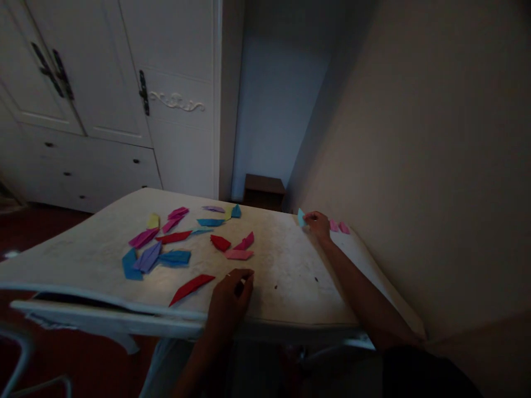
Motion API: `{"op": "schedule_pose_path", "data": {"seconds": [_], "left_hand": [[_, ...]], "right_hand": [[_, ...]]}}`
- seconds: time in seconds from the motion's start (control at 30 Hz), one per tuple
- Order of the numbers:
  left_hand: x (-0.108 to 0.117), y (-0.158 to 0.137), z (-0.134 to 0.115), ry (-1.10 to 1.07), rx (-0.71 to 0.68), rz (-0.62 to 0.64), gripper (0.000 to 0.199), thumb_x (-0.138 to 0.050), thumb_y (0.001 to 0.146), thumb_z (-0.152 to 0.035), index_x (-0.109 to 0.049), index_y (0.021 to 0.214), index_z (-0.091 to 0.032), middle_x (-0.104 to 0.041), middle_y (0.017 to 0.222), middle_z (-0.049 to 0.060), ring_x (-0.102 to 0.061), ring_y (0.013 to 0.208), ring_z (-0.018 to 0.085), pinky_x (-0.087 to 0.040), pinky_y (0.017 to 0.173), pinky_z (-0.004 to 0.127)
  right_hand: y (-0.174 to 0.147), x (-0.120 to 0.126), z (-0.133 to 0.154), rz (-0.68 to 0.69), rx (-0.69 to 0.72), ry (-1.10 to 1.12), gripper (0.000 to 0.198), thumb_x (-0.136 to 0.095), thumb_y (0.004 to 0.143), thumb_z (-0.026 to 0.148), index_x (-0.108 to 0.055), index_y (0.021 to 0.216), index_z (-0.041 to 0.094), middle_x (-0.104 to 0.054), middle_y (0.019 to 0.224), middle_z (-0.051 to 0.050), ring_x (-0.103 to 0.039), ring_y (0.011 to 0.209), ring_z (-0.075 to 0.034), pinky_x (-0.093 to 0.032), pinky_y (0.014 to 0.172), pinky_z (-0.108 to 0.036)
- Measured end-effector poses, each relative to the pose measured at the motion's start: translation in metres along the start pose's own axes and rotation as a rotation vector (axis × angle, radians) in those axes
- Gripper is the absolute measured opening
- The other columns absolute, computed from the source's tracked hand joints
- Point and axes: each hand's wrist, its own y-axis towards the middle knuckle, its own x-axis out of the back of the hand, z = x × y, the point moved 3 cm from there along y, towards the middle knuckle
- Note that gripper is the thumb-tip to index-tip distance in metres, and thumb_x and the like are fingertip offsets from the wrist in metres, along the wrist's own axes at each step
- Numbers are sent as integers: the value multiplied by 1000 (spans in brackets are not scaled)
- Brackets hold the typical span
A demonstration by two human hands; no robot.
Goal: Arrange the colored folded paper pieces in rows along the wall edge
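At the far right of the table, my right hand (318, 225) pinches a light blue folded paper piece (301, 216) upright by its edge. Just beyond that hand are pink folded papers (343, 227). My left hand (233, 296) rests near the table's front edge, fingers curled and thumb against them, with nothing visible in it. Beside it on the left lies a red folded paper strip (192, 289). Farther in are a pale pink folded paper (239, 254) and a dark red one (220, 242).
Several more folded papers, among them a blue one (131, 265), a purple one (148, 257) and a magenta one (144, 237), lie on the left of the white table (282, 249). A wall (435, 166) borders its right side. White cabinets (178, 50) stand behind.
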Motion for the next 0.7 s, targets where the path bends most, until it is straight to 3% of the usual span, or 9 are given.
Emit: {"op": "schedule_pose_path", "data": {"seconds": [0.23,0.43,0.57,0.7], "left_hand": [[-3,2,4,55,-56,2,25,-50,88,-36,-69,91,-19,-73,85,5,-70,73,19,-55,67,29],[-6,-2,9,139,-49,31,28,-49,90,-39,-69,95,-21,-74,87,4,-70,73,19,-56,67,28],[-8,-5,13,206,-65,95,28,-49,90,-40,-70,98,-22,-75,93,4,-71,82,20,-56,74,29],[-8,-8,19,219,-41,69,30,-49,90,-43,-70,100,-24,-74,97,3,-70,86,21,-56,78,30]], "right_hand": [[12,-10,-6,16,-52,-360,20,-55,83,30,-70,89,19,-74,92,-6,-67,84,-18,-49,71,-26],[-11,-2,15,188,116,-629,31,-45,95,34,-65,116,23,-64,126,-9,-61,110,-23,-47,90,-35],[-23,3,19,354,209,-763,31,-48,94,34,-65,116,21,-65,124,-11,-63,108,-27,-48,90,-40],[-31,3,12,436,259,-838,38,-41,97,42,-59,124,22,-55,138,-11,-63,108,-26,-51,86,-38]]}}
